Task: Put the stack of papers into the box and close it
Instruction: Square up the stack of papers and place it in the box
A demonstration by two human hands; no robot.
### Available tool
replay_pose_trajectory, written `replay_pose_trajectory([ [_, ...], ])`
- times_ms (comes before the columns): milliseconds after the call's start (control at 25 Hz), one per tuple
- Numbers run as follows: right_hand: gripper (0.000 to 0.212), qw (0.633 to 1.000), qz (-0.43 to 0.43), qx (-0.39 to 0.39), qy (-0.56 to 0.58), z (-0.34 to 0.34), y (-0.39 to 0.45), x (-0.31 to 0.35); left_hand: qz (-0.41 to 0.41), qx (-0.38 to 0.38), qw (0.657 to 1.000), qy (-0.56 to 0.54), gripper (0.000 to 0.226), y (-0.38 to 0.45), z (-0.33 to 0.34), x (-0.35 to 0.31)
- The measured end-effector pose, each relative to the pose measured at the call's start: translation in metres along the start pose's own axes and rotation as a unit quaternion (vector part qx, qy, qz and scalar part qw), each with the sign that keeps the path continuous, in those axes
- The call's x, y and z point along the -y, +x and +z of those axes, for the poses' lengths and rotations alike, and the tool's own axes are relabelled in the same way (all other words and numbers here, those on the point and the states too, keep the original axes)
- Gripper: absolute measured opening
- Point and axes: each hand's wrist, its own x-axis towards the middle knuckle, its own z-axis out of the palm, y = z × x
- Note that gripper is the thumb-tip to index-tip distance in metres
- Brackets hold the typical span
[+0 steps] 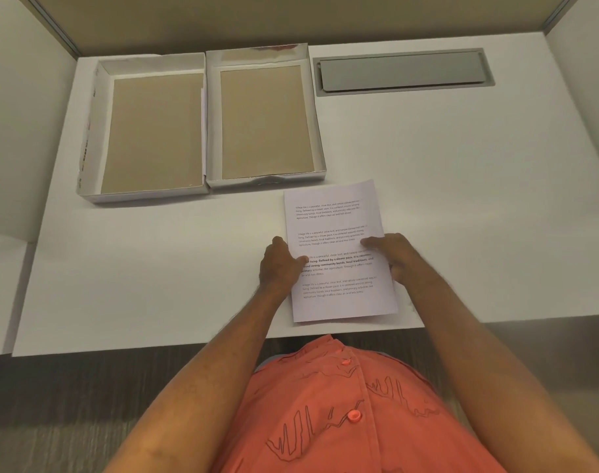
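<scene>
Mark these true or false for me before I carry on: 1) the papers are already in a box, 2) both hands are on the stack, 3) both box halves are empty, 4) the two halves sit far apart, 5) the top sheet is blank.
1) False. The stack of papers lies on the white desk, in front of the boxes, not inside one.
2) True. The left hand grips its left edge and the right hand its right edge.
3) True. The left tray and the right tray show only brown bottoms.
4) False. They sit side by side, walls touching or nearly so.
5) False. The top sheet carries several paragraphs of printed text.
</scene>
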Motion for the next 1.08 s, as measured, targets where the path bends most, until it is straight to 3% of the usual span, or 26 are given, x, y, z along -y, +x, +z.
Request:
replay_pose_trajectory([
  [80,0.016,1.0,0.02,0.002,0.001,-0.004,-0.002,0.001,0.002,0.001,1.0,-0.003,0.047,0.0,0.0,0.0],
  [200,0.024,1.0,0.009,-0.006,-0.012,-0.004,-0.003,0.0,0.002,0.003,1.0,-0.007,0.047,0.001,-0.001,0.0],
  [320,0.029,0.992,-0.065,-0.055,-0.093,0.005,-0.004,-0.009,0.004,0.002,1.0,-0.017,0.046,0.0,-0.001,0.002],
  [520,0.026,0.944,-0.188,-0.099,-0.252,0.019,-0.029,-0.014,0.004,-0.001,0.998,-0.059,0.041,0.002,-0.001,0.006],
  [600,0.025,0.928,-0.234,-0.104,-0.27,0.02,-0.041,-0.007,-0.025,0.012,0.987,-0.16,0.05,0.003,-0.004,0.009],
  [680,0.023,0.923,-0.286,-0.075,-0.248,0.017,-0.054,0.002,-0.055,0.07,0.929,-0.36,0.07,0.0,-0.015,0.008],
  [760,0.021,0.93,-0.317,-0.02,-0.184,0.012,-0.068,0.011,-0.007,0.126,0.851,-0.509,0.064,-0.005,-0.033,0.003],
  [840,0.02,0.935,-0.334,0.016,-0.12,0.011,-0.079,0.021,0.077,0.141,0.819,-0.551,0.046,-0.01,-0.055,-0.006],
  [1080,0.04,0.926,-0.376,0.007,0.02,0.017,-0.082,0.04,0.241,0.114,0.825,-0.498,0.034,-0.024,-0.109,-0.029],
])
